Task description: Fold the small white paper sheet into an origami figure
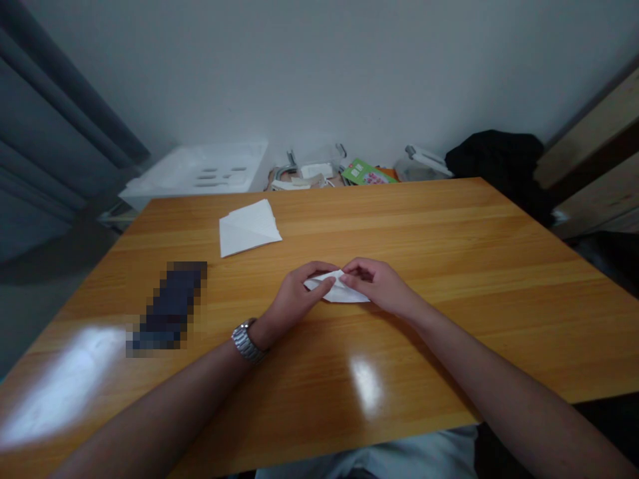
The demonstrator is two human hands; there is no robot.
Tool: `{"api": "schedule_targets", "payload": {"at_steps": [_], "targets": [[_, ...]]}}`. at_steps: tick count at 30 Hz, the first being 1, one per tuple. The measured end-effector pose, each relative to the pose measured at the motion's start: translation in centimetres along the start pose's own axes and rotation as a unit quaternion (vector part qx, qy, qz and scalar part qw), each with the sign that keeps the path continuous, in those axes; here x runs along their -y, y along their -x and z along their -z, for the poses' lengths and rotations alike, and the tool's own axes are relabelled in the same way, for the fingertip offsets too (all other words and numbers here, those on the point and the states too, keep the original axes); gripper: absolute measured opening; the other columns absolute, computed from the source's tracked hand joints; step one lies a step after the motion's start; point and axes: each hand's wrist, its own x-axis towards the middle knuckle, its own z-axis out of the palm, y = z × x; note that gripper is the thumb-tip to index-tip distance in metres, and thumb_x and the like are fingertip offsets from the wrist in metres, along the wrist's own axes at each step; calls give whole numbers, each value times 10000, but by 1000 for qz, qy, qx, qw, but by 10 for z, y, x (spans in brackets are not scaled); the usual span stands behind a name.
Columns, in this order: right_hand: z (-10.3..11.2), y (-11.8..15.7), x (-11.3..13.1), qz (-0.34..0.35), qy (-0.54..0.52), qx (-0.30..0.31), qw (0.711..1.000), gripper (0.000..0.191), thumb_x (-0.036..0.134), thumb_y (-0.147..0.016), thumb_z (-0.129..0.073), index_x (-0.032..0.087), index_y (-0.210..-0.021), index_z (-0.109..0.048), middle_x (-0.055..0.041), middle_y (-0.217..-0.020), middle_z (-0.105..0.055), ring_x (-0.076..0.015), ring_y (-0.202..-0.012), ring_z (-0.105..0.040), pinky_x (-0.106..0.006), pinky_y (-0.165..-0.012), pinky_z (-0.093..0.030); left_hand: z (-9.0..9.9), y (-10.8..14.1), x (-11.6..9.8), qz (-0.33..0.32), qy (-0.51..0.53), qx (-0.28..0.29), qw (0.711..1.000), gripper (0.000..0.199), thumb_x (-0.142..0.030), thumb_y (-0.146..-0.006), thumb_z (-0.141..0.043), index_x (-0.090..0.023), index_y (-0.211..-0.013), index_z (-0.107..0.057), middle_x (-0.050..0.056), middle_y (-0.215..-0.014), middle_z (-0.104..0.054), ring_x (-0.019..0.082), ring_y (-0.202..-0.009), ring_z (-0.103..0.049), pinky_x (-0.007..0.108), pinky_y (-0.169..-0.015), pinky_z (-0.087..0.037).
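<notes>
A small piece of folded white paper point(344, 293) is held between my two hands, near the middle of the wooden table. My left hand point(299, 293) grips its left end, thumb on top and fingers behind. At the paper's upper right, my right hand point(377, 283) pinches the edge between thumb and forefinger. Parts of the paper are covered by the fingers. Farther back and to the left lie white paper sheets point(249, 229), apart from both hands. A metal-banded watch point(248, 340) is on my left wrist.
A dark, pixelated flat object point(172, 306) lies on the table point(449, 266) at the left. Beyond the far edge are a white tray-like container point(200, 169), a green booklet point(367, 173) and assorted items. A black cloth-like heap point(494, 159) sits at the back right.
</notes>
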Motion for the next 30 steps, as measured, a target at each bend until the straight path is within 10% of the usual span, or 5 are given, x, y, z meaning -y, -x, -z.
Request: {"api": "schedule_targets", "payload": {"at_steps": [30], "targets": [[-5,5,12,59,80,-71,993,133,332,-901,-634,215,-848,-670,-14,-819,-691,-175,-760,-631,-289,-696,-482,-2,8,-11,-62,-59,-18,996,228,-334,-921,-670,-200,-1102,-705,58,-1043,-741,185,-947,-691,293,-863,-551]]}}
